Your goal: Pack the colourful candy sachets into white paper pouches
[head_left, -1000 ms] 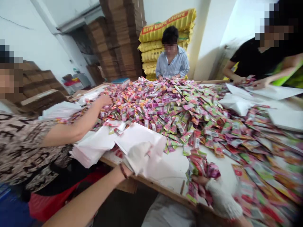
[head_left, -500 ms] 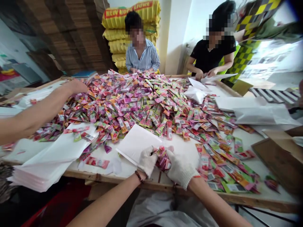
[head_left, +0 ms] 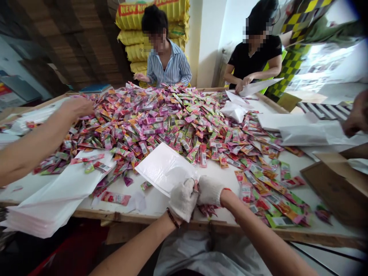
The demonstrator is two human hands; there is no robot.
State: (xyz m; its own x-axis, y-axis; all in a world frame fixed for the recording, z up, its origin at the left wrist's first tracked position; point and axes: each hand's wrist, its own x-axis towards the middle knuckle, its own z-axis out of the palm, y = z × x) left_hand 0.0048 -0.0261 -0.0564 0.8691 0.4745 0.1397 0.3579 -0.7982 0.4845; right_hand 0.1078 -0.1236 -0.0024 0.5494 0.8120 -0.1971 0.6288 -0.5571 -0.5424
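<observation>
My left hand (head_left: 183, 200), in a white knit glove, is closed at the near corner of a flat white plastic bag (head_left: 163, 168) lying on the table. Beside it my gloved right hand (head_left: 211, 191) pinches at the same corner, and the two hands nearly touch. The fingertips are partly hidden. Below my right hand, a small bunch of snack packets (head_left: 208, 210) rests at the table's front edge. A large heap of colourful snack packets (head_left: 161, 119) rises beyond the bag.
A stack of white bags (head_left: 51, 207) overhangs the front edge at left, near another person's arm (head_left: 43, 142). Loose packets (head_left: 276, 203) and a cardboard box (head_left: 333, 188) are at right. Two people work across the table, and a hand (head_left: 358, 115) shows at far right.
The packet bunch has left my hands and now sits below them on the table. Both hands have closed in on the bag's corner. The person in stripes has raised one hand.
</observation>
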